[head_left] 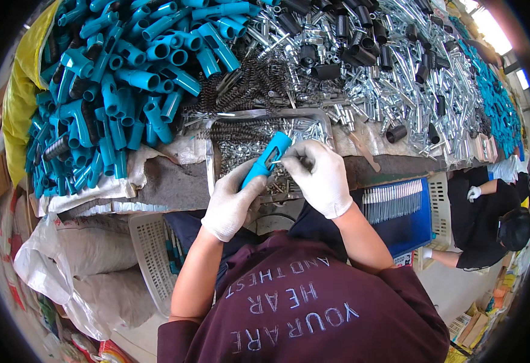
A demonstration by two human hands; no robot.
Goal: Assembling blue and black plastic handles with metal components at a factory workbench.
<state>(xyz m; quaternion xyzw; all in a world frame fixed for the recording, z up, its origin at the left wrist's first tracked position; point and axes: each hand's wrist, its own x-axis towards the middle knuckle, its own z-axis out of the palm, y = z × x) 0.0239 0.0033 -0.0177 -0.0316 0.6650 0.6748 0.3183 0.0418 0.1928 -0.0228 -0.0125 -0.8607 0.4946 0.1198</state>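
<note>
Head view: clasps a slotted teal cylindrical housing [279,143] aslant above a metal tray [211,169], tilted up to the right, between thumb and curled fingers of the white-gloved left hand [227,202]. Extends the left forearm [196,272] upward, leaning slightly rightward; slants the right forearm [362,239] inward from the lower right. Pinches a small pale pin [276,161] at the housing's slot between thumb and fingertips of the white-gloved right hand [320,175].

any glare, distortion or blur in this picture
Head view: glare burns out the bright panel at upper right; head view: the bench edge bows and the corners go black; head view: left hand, right hand and teal tube look reasonably sharp.
</note>
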